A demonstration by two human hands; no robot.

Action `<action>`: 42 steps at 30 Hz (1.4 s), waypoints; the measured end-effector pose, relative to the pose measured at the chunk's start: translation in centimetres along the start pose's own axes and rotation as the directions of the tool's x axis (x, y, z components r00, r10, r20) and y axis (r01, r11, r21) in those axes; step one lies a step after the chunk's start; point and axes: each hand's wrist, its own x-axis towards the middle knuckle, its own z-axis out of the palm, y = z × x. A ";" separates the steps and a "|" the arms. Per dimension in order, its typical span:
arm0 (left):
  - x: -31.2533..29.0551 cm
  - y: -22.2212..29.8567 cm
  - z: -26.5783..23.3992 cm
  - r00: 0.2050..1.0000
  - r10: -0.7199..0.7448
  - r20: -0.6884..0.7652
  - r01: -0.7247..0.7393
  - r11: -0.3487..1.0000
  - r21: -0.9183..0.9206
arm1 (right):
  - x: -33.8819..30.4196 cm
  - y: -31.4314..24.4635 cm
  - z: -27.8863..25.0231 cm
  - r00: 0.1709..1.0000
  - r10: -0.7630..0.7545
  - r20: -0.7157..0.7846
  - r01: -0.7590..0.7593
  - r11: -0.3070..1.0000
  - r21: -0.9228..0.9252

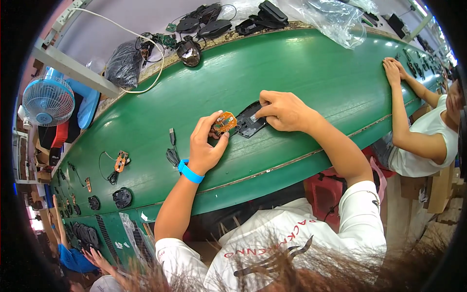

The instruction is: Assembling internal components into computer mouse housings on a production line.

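Centre of the frame: the left hand [204, 146] pinches the orange board [224, 122] by its edges, tilted up beside the black shell [249, 124]. The right hand [284, 111] presses fingertips onto that shell, pinning it flat against the green worktop [311, 73].

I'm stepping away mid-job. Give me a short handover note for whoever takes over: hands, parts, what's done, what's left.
Left hand: grip on the orange circuit board, held just above the green belt.
Right hand: fingertips press the black mouse shell, which lies on the belt beside the board.
Cable and plug lie left of the left hand.
Done: board and shell brought together.
Left: the board is not yet seated in the shell.
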 end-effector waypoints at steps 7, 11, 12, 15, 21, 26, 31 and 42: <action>0.0 0.2 -0.1 1.000 0.012 -0.002 -0.012 1.000 0.022 | 0.3 -0.3 -0.5 0.997 0.037 -0.061 -0.036 0.999 0.018; 0.2 1.1 0.0 1.000 0.005 -0.019 -0.003 0.996 0.084 | 0.4 -1.5 -0.6 0.980 -0.013 -0.198 0.022 0.999 0.046; 0.3 1.4 0.1 0.999 0.050 -0.020 -0.047 0.991 0.128 | 0.5 -1.7 -0.6 0.966 -0.043 -0.254 0.058 0.997 0.054; 0.7 2.5 0.4 0.990 0.142 -0.017 -0.134 0.965 0.227 | 1.1 -2.2 -0.8 0.933 -0.164 -0.321 0.167 0.986 -0.018; 1.8 3.7 1.6 0.972 0.225 0.064 -0.233 0.909 0.346 | 0.9 -1.9 -0.5 0.921 -0.239 -0.308 0.232 0.971 -0.060; 2.0 4.4 2.4 0.982 0.168 0.083 -0.186 0.921 0.342 | 0.5 -1.7 -0.9 0.931 -0.240 -0.276 0.235 0.971 -0.053; 2.2 4.0 3.1 0.991 0.133 -0.022 -0.119 0.940 0.320 | 0.5 -1.1 -0.5 0.926 -0.210 -0.313 0.174 0.975 -0.138; -0.2 2.8 3.8 0.993 0.116 0.028 -0.118 0.931 0.346 | 0.0 -2.1 -0.4 0.915 -0.073 -0.396 0.097 0.994 0.041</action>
